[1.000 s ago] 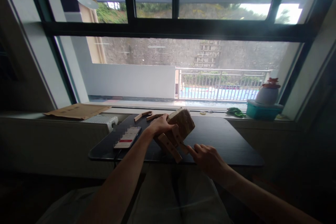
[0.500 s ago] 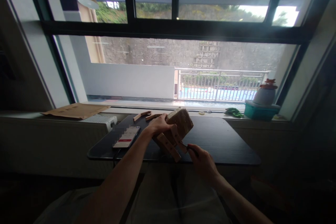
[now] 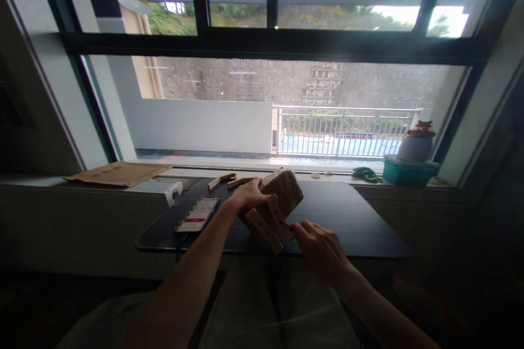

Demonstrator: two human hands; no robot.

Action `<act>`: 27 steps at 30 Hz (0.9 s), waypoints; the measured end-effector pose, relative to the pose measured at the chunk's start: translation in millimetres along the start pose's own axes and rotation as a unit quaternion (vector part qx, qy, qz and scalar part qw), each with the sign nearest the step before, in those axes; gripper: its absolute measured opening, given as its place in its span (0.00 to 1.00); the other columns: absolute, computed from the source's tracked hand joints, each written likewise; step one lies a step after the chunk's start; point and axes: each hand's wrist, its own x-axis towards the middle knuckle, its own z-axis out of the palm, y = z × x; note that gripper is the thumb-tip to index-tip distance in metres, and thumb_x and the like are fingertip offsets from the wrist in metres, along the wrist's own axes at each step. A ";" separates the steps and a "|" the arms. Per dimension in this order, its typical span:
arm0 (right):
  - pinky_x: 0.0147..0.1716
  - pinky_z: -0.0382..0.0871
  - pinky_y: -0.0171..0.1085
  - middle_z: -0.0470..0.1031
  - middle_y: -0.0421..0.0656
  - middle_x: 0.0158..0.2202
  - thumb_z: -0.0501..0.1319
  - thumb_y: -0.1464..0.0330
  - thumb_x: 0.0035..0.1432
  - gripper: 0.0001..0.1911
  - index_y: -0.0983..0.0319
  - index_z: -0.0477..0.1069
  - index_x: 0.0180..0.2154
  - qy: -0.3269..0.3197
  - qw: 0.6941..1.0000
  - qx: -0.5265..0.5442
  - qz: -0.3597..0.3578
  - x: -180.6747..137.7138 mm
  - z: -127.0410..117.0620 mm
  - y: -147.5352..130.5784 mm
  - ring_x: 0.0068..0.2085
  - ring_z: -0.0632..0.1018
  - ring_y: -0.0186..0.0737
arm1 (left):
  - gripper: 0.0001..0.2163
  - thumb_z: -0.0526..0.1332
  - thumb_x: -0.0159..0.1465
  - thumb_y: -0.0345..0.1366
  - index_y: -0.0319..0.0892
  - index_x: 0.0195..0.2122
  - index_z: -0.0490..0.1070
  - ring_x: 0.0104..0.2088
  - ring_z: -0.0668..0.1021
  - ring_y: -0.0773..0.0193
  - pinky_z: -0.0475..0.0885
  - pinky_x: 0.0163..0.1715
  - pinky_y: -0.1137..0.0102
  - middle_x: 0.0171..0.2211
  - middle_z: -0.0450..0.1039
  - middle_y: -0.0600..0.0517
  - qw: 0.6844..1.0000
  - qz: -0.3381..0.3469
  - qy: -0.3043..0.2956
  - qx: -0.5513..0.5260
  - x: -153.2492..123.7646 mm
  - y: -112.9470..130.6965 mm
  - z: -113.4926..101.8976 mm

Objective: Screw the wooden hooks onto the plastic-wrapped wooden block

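Observation:
A brown block-shaped piece [image 3: 290, 190] with a pale, rough-looking top face is tilted over the black table. Two wooden legs [image 3: 264, 230] with dark screw holes stand out from its near side. My left hand [image 3: 249, 194] is closed over the block's left edge, its fingers partly hidden behind it. My right hand [image 3: 318, 240] is closed on a thin dark screwdriver-like tool [image 3: 287, 226]. The tool's tip meets the right-hand leg near a hole; its handle is mostly covered by my fingers. Two more wooden legs [image 3: 221, 181] lie at the table's back left.
A phone [image 3: 197, 215] with a lit screen rests on the left of the black table [image 3: 352, 223]. A brown envelope [image 3: 118, 173] lies on the sill above a radiator [image 3: 158, 185]. To the right are a green cloth [image 3: 367, 174] and a teal box [image 3: 409, 170] under a white container.
My right hand has turned slightly around the tool, with its knuckles rolled over more. The block and my left hand stay almost in place.

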 end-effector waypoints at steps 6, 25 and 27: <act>0.24 0.54 0.32 0.73 0.40 0.28 0.52 0.75 0.60 0.11 0.60 0.69 0.42 0.011 0.999 -0.004 -0.043 -1.3 9.5 8.0 0.28 0.73 0.34 | 0.32 0.61 0.47 0.57 0.46 0.50 0.63 0.39 0.77 0.53 0.70 0.37 0.68 0.40 0.75 0.48 1.000 -0.003 0.003 -0.003 -3.0 2.4 -2.5; 0.25 0.60 0.32 0.73 0.40 0.32 0.52 0.77 0.56 0.18 0.57 0.66 0.48 -0.062 0.998 0.016 -0.001 -4.7 -6.1 2.5 0.31 0.75 0.36 | 0.32 0.60 0.48 0.56 0.45 0.51 0.62 0.40 0.77 0.52 0.69 0.37 0.68 0.43 0.74 0.46 1.000 -0.004 -0.003 0.005 -1.2 0.9 -1.7; 0.25 0.59 0.32 0.72 0.40 0.31 0.53 0.79 0.55 0.19 0.58 0.65 0.48 -0.061 0.996 -0.016 -0.056 -2.8 -8.4 6.7 0.30 0.74 0.35 | 0.32 0.60 0.48 0.57 0.45 0.51 0.62 0.41 0.76 0.52 0.70 0.36 0.69 0.43 0.74 0.47 1.000 -0.001 -0.004 0.004 -0.6 -0.1 -1.2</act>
